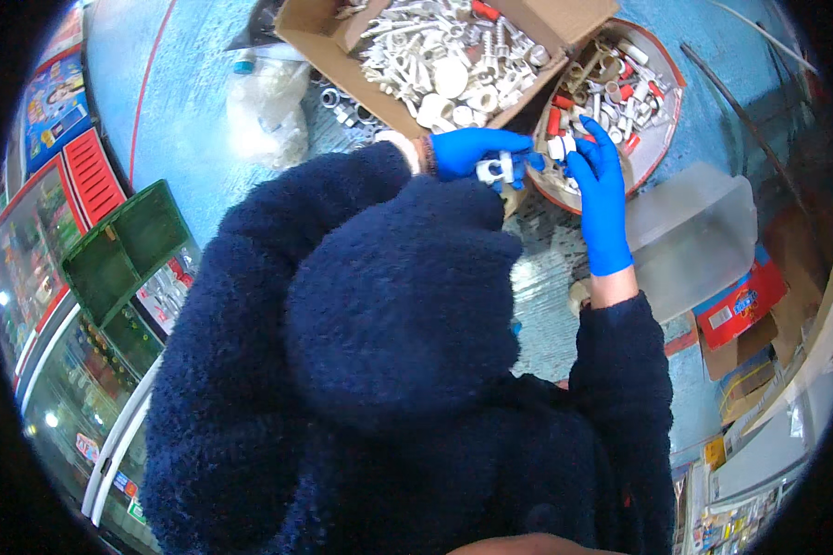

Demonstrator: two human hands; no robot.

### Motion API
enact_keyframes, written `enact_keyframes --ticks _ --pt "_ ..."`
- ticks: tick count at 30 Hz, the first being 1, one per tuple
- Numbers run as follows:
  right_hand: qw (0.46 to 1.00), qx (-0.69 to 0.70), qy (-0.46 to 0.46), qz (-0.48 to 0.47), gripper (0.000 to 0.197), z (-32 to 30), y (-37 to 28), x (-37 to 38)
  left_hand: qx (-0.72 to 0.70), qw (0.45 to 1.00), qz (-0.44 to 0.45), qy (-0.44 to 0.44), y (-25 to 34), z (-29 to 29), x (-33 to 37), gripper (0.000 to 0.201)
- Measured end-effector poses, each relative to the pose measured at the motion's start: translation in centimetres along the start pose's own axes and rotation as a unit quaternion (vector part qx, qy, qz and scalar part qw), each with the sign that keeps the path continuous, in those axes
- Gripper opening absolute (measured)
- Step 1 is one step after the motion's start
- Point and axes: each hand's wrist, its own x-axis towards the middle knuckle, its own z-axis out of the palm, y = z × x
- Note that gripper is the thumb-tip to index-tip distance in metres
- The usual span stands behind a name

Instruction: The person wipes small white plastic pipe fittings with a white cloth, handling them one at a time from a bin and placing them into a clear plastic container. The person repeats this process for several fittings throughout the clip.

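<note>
My left hand (467, 150), in a blue glove, is closed around a white plastic fitting (496, 168) beside the near edge of the cardboard box (324, 60). My right hand (602, 180), gloved in the same blue, pinches a small white ringed pipe fitting (560, 147) between thumb and fingers. It hangs over the near left part of a round tub (662, 153) with a reddish rim. White, red and tan plastic pieces lie in that tub. The box beyond my left hand is heaped with white pipe fittings, clips and plugs (449, 79).
A clear plastic bag (273, 106) and several grey-white rings (347, 109) lie left of the box. To the right stand a translucent plastic bin (699, 236) and a red carton (742, 310). A green crate (125, 250) rests by glass-topped cases on the left.
</note>
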Motion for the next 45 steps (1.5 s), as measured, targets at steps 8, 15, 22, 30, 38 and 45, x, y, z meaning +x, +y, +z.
enact_keyframes --ticks 8,15,22,30,38,45 --pt "0.896 -0.363 -0.026 -0.253 0.028 5.3 -7.4 -0.3 0.088 0.968 0.227 -0.066 3.8 4.3 -4.1 0.027" --pt "0.92 -0.342 0.017 -0.191 0.039 7.5 -13.7 -5.6 0.509 0.765 0.364 0.152 2.0 1.9 -11.6 0.035" --pt "0.903 -0.326 -0.064 -0.271 0.032 14.7 -22.8 -16.2 0.544 0.603 0.41 0.416 -1.8 -9.3 -24.1 0.043" --pt "0.771 -0.458 -0.216 -0.387 0.028 21.9 -20.5 -17.8 0.404 0.794 0.163 0.424 -9.5 -12.9 -39.0 0.036" --pt "0.804 -0.451 -0.198 -0.334 0.025 21.0 -19.7 -16.7 0.344 0.753 0.136 0.544 -14.3 -24.2 -38.4 0.034" --pt "0.778 -0.469 -0.219 -0.357 0.024 20.7 -19.8 -16.5 0.404 0.816 -0.01 0.414 -19.4 -27.2 -33.6 0.027"
